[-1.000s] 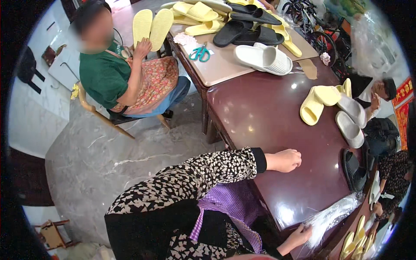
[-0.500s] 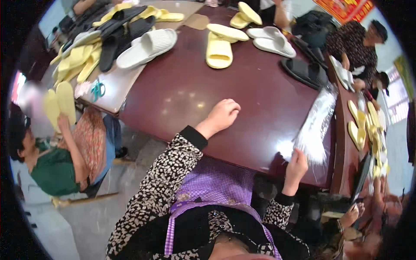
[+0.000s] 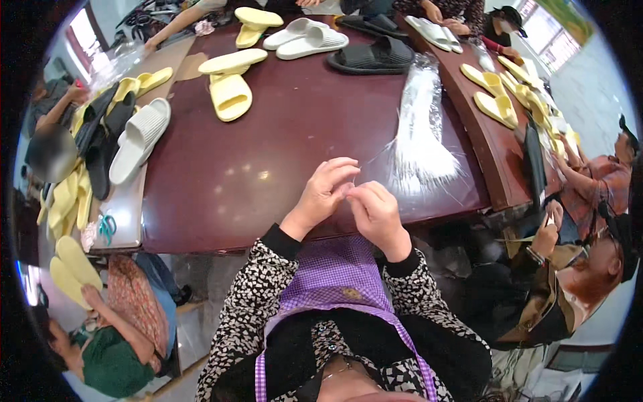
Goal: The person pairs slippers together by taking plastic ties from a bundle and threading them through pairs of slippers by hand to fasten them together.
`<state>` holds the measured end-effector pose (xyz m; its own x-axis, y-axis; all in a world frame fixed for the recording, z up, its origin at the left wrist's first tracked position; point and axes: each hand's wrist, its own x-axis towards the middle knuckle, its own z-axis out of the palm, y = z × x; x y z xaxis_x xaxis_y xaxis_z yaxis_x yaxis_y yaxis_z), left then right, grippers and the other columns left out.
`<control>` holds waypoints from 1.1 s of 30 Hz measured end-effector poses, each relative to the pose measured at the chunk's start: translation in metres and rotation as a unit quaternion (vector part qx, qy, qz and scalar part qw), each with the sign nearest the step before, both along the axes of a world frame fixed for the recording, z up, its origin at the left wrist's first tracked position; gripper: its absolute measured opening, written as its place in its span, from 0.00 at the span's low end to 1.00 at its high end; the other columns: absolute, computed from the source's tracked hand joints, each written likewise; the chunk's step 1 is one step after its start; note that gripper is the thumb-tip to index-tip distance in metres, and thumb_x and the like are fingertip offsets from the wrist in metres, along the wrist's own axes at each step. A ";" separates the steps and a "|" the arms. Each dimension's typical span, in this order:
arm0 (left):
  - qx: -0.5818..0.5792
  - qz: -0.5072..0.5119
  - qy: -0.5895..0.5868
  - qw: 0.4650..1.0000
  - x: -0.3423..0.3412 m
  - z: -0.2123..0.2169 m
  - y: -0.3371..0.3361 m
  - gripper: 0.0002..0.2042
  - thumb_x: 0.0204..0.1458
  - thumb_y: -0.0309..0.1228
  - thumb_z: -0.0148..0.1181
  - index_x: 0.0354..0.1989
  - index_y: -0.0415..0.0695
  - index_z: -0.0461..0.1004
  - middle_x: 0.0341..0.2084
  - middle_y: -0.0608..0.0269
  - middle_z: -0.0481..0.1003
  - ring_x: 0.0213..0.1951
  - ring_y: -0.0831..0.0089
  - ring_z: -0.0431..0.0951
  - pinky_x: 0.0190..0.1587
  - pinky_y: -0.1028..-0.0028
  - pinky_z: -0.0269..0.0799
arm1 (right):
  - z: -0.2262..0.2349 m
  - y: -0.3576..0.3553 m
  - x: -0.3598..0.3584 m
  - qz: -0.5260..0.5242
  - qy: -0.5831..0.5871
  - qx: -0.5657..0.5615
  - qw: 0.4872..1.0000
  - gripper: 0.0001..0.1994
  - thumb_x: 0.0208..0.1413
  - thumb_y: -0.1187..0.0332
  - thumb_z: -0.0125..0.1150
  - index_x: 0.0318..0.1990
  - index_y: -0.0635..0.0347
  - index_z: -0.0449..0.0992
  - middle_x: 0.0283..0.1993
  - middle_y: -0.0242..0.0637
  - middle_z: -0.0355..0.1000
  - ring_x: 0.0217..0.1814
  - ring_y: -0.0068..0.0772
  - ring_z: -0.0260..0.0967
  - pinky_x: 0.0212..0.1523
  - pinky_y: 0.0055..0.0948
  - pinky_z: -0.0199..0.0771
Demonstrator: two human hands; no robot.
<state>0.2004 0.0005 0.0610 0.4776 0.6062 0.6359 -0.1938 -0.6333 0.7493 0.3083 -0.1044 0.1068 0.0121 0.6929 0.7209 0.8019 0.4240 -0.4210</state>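
Note:
Over the near edge of the dark red table (image 3: 301, 127), my left hand (image 3: 323, 194) and my right hand (image 3: 376, 213) meet, thumbs and fingertips pinched close together. Between them a thin, pale strand shows faintly; its ends are too fine to make out. Right of my hands lies a bundle of white, hair-thin plastic strands (image 3: 425, 157), fanned loose at the near end and sleeved in a clear bag (image 3: 420, 87) at the far end. A pair of yellow slippers (image 3: 231, 97), one leaning across the other, sits beyond my hands to the left.
Grey slippers (image 3: 311, 43) and black slippers (image 3: 375, 57) lie at the far side. A pile of mixed slippers (image 3: 100, 141) and teal-handled scissors (image 3: 106, 229) are on the left. More yellow slippers (image 3: 495, 107) rest along the right-hand board (image 3: 479, 144). Several people sit around the table.
My right hand has left the strand bundle and come in to meet my left hand, which has closed into a pinch. The view has turned to the right.

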 end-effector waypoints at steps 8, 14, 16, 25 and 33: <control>-0.114 -0.038 -0.038 0.992 0.003 -0.020 0.004 0.08 0.51 0.20 0.56 0.39 0.39 0.74 0.35 0.62 0.77 0.37 0.76 0.75 0.41 0.77 0.72 | -0.001 0.004 0.014 0.035 0.095 -0.029 0.994 0.12 0.45 0.82 0.57 0.40 0.66 0.73 0.30 0.42 0.71 0.31 0.42 0.70 0.33 0.31 0.70; -0.248 -0.004 -0.104 0.963 0.001 -0.023 0.015 0.05 0.56 0.23 0.54 0.37 0.38 0.74 0.35 0.60 0.78 0.36 0.73 0.77 0.43 0.74 0.73 | -0.026 0.046 0.103 -0.193 -0.110 -0.063 0.973 0.24 0.48 0.75 0.57 0.56 0.61 0.65 0.48 0.43 0.70 0.53 0.43 0.65 0.54 0.38 0.61; -0.282 -0.001 -0.149 0.948 -0.002 -0.022 0.016 0.04 0.56 0.23 0.54 0.37 0.38 0.73 0.34 0.58 0.77 0.35 0.73 0.77 0.42 0.74 0.73 | -0.042 0.056 0.127 -0.236 -0.140 -0.096 0.957 0.24 0.49 0.72 0.57 0.57 0.60 0.64 0.51 0.43 0.69 0.56 0.43 0.64 0.56 0.39 0.59; -0.381 0.068 -0.310 0.869 -0.046 -0.021 0.012 0.02 0.55 0.22 0.53 0.35 0.37 0.72 0.29 0.58 0.76 0.33 0.73 0.76 0.39 0.75 0.74 | -0.068 0.062 0.138 -0.308 -0.182 -0.145 0.923 0.23 0.53 0.66 0.54 0.57 0.61 0.64 0.54 0.42 0.68 0.60 0.41 0.60 0.59 0.42 0.54; -0.320 -0.001 -0.057 0.946 -0.050 -0.018 -0.074 0.01 0.53 0.18 0.54 0.32 0.36 0.72 0.28 0.56 0.77 0.32 0.71 0.77 0.40 0.75 0.73 | -0.070 0.059 0.142 -0.320 -0.203 -0.171 0.910 0.23 0.53 0.68 0.51 0.56 0.66 0.62 0.57 0.44 0.66 0.61 0.44 0.59 0.59 0.44 0.52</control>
